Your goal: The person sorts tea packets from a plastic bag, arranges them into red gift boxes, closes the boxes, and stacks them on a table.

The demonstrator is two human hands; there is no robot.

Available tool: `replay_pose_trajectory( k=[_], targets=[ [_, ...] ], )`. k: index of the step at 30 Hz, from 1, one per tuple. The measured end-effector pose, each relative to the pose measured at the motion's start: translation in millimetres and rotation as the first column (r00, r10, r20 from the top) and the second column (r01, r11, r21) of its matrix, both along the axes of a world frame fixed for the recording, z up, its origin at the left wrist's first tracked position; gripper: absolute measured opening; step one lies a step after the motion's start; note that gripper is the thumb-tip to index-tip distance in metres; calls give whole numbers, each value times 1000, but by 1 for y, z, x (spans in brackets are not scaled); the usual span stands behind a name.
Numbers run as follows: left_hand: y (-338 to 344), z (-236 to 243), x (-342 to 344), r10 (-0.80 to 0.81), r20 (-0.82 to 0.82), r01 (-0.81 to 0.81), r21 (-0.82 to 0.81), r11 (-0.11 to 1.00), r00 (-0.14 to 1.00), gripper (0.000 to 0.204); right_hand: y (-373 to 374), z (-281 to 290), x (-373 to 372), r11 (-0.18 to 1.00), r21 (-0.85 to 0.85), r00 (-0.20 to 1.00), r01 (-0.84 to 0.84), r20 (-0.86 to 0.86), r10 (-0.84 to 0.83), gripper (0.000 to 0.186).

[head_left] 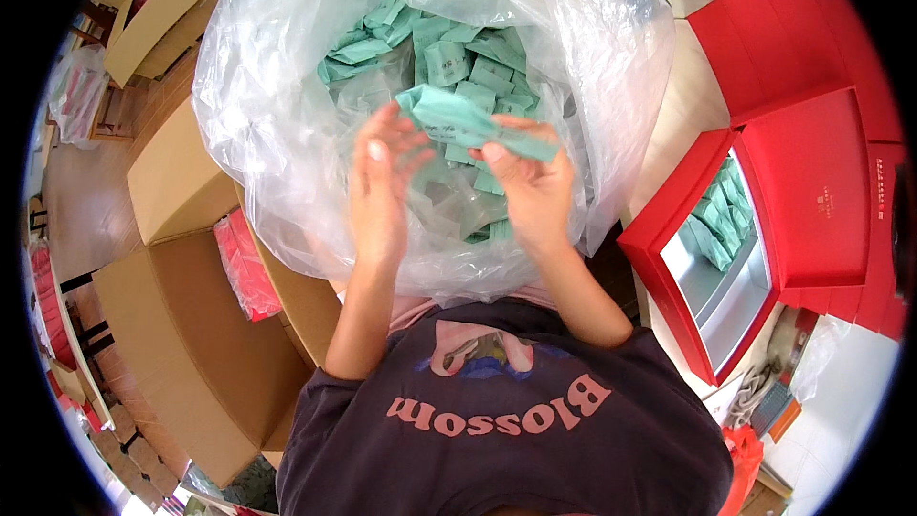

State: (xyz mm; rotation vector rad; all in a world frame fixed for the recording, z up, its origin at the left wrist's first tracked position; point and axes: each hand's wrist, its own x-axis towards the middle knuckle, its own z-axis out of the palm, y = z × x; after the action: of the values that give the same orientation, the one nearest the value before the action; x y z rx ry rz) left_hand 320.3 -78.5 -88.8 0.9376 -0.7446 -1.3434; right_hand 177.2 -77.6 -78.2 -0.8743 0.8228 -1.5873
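Note:
My right hand (531, 182) pinches one pale green sachet (444, 113) by its right end, thumb on top, above the mouth of a large clear plastic bag (621, 48). The sachet tilts down toward the right. My left hand (380, 177) is at the sachet's left end, its fingers apart and somewhat blurred; whether a fingertip touches the sachet is hard to see. Inside the bag lies a heap of the same green sachets (492, 75). To the right, an open red gift box (654, 258) holds several green sachets (723, 220) in the far part of its pale tray.
Open cardboard boxes (201, 354) stand on the left, with a pink-red wrapped pack (245, 266) in one. Stacked red boxes (778, 38) fill the far right of the pale table (680, 100). A red plastic bag (741, 463) hangs at the lower right.

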Motion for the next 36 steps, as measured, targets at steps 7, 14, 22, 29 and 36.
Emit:
replay_pose_trajectory(
  k=[7,14,22,29,36],
  targets=[
    [9,19,-16,-266,-212,285,62,957,940,78,15,-12,5,866,-482,601,-132,-734,-317,27],
    [12,16,-1,-248,-60,253,109,961,967,78,5,14,-5,966,-252,708,-58,-693,-138,41],
    [22,5,-8,-219,19,210,210,955,976,56,-7,24,0,944,-231,653,-234,-757,-23,48],
    [24,9,-2,-273,-37,269,333,904,961,54,-6,32,-6,873,-320,453,-369,-882,-131,41],
    [22,3,5,-488,0,478,203,855,873,55,-8,25,-13,893,-317,497,-319,-858,-127,19]
  ],
)
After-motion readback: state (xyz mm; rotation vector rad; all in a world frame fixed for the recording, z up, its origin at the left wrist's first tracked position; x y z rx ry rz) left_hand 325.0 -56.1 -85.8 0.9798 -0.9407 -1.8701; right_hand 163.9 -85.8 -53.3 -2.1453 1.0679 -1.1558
